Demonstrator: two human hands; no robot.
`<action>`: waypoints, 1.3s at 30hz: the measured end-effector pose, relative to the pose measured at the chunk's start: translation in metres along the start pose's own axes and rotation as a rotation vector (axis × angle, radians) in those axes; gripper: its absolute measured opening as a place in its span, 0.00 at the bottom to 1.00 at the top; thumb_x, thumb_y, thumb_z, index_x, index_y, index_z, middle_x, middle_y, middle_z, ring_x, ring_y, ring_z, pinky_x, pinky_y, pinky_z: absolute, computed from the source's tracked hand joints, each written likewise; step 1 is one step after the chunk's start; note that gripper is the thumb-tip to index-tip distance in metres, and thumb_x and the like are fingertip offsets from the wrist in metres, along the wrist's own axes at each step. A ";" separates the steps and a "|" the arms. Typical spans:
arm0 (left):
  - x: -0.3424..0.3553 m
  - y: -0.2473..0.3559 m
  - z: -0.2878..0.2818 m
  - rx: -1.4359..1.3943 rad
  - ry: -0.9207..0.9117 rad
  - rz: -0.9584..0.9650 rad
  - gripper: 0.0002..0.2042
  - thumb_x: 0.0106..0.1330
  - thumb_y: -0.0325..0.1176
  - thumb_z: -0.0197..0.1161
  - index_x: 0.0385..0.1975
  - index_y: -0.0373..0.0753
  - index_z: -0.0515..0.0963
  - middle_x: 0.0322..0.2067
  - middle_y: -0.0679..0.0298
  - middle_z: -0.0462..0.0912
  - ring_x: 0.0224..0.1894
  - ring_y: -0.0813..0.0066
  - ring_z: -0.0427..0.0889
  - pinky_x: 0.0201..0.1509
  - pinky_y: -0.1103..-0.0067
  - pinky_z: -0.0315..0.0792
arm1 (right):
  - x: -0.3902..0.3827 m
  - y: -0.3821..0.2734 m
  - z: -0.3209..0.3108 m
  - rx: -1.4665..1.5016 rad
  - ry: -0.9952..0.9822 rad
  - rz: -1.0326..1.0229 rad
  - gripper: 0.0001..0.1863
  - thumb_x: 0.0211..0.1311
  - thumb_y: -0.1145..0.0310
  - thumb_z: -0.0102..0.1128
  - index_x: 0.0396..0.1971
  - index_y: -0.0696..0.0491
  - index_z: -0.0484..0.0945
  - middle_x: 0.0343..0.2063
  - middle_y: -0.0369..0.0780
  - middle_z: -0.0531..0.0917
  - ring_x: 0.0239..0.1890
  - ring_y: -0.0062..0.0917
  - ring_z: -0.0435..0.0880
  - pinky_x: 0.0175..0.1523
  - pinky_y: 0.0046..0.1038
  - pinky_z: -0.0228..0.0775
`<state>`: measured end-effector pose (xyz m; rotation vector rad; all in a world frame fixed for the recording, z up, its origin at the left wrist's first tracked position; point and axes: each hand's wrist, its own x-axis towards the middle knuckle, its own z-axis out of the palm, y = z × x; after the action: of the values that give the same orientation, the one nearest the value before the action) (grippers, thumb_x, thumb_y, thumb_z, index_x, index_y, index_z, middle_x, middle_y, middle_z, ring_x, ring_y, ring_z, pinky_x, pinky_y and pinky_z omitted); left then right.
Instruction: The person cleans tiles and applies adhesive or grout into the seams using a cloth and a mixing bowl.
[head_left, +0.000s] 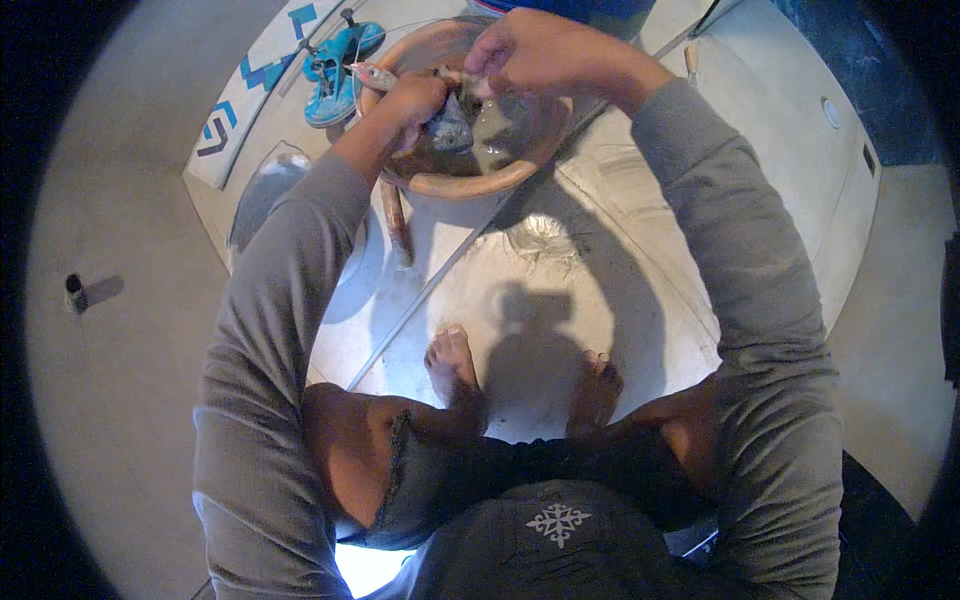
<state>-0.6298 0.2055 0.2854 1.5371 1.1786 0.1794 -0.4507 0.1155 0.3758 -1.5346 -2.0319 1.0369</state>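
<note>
My left hand (415,108) is closed over a wide clay-coloured bowl (462,184), around a small pink fish-like item (376,76) with an eye-like spot. A grey, crumpled or wet piece (450,126) hangs just below its fingers into the bowl; what it is I cannot make out. My right hand (510,60) is bent over the bowl's far right, fingers pinched on a small pale piece (476,82) too blurred to name. Murky liquid shows inside the bowl. A thin line runs near the left hand.
A turquoise plastic object (330,85) with dark pegs lies left of the bowl, beside a patterned white board (225,125). A brown stick (398,225) lies below the bowl, a wooden-handled tool (692,62) to the right, a blue container (590,10) behind. My bare feet are on the pale surface.
</note>
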 end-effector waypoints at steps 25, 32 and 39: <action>0.008 0.002 -0.004 0.260 0.130 0.469 0.22 0.55 0.35 0.65 0.49 0.33 0.72 0.42 0.53 0.79 0.46 0.60 0.78 0.51 0.71 0.70 | -0.011 0.028 0.020 0.067 0.081 0.143 0.27 0.53 0.58 0.65 0.48 0.61 0.76 0.41 0.48 0.81 0.43 0.33 0.81 0.50 0.30 0.70; 0.029 -0.009 0.022 0.711 0.095 0.777 0.26 0.56 0.31 0.61 0.58 0.40 0.66 0.53 0.48 0.73 0.56 0.52 0.71 0.59 0.67 0.64 | -0.039 0.028 0.002 0.059 0.146 -0.037 0.22 0.52 0.58 0.64 0.44 0.57 0.79 0.32 0.48 0.84 0.37 0.33 0.83 0.44 0.32 0.72; 0.070 -0.050 0.044 1.036 -0.044 0.553 0.22 0.58 0.38 0.56 0.53 0.39 0.71 0.49 0.46 0.75 0.53 0.52 0.74 0.52 0.63 0.68 | -0.026 0.025 0.013 0.029 0.148 0.064 0.20 0.45 0.59 0.67 0.35 0.60 0.81 0.32 0.51 0.83 0.38 0.40 0.83 0.44 0.36 0.73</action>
<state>-0.5949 0.2212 0.1971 2.7473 0.7858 -0.1378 -0.4347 0.0905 0.3520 -1.6204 -1.8717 0.9414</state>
